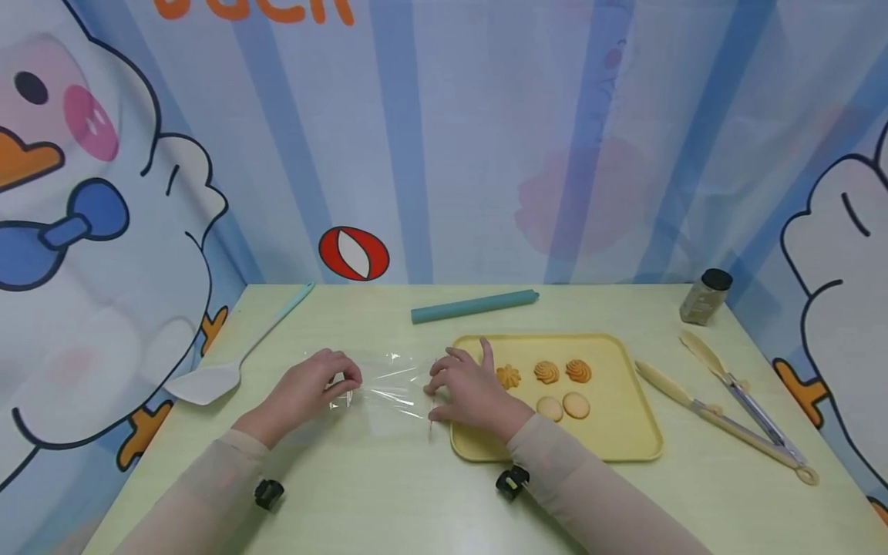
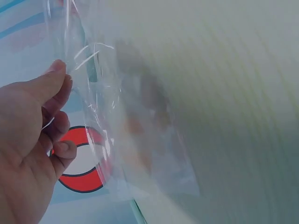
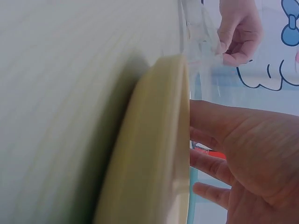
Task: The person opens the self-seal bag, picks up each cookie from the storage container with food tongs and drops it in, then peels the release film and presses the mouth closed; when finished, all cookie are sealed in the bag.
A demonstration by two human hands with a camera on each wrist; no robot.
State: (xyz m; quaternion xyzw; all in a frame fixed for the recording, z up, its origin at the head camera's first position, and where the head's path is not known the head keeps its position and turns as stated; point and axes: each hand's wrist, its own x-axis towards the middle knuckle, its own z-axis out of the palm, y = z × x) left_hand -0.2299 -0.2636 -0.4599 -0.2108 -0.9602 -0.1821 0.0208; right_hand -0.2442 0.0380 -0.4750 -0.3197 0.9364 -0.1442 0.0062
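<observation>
A clear plastic bag [image 1: 388, 393] lies between the two hands, its creases catching the light. My left hand [image 1: 315, 385] pinches its left edge between thumb and fingers; the left wrist view shows the film of the bag [image 2: 105, 116] hanging from those fingertips. At the bag's right edge, my right hand [image 1: 475, 389] reaches over the left side of a yellow tray [image 1: 627, 424] with its fingers spread. The tray rim [image 3: 180, 93] hides the right fingertips in the right wrist view. Beside that hand, several cookies [image 1: 546, 372] sit on the tray, one partly covered.
A white spatula [image 1: 208, 384] with a teal handle lies at the left. Behind the tray is a teal rolled tube [image 1: 475, 306]. To the right lie tongs [image 1: 728, 432] with pale tips, below a spice jar [image 1: 705, 297] with a black lid.
</observation>
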